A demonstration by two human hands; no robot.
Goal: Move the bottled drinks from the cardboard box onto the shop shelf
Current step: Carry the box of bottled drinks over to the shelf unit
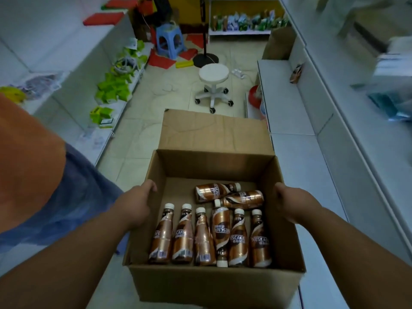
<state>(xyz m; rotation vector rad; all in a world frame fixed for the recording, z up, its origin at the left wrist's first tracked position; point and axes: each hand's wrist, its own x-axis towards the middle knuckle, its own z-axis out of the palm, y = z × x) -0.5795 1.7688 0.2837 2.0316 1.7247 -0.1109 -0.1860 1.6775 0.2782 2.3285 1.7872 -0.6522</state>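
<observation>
Head view: aisle floor (142,134) runs ahead between white shelves on both sides. Right shelf (296,121) is the nearer one; its lower deck is bare along most of its length, with one small packet (296,73) lying far down it. Left shelf (66,90) carries green packs.

Box (214,279) is held at waist height, flaps open, far flap (214,130) standing up. Left hand (136,205) grips the left wall, fingers (151,186) curled over the rim. Right hand (294,202) grips the right wall the same way, thumb side hooked over the rim. Both hold the box; neither touches a drink.

Bottles (209,237) all lie flat on the box bottom: six in a near row, one of them reversed, and two lying crosswise behind, touching each other. None is on a shelf yet.

Judgement: step in hand is carrying the box to a spot for unloading. Keep it level, since loose bottles will roll toward any low side. Set it down on the floor just beside the right shelf before freeing a hand.

Room: stool (213,85) stands mid-aisle ahead, well apart from the box. Right shelf edge is close to the box's right wall; watch that corner when turning. Raised far flap may catch the shelf lip.
</observation>
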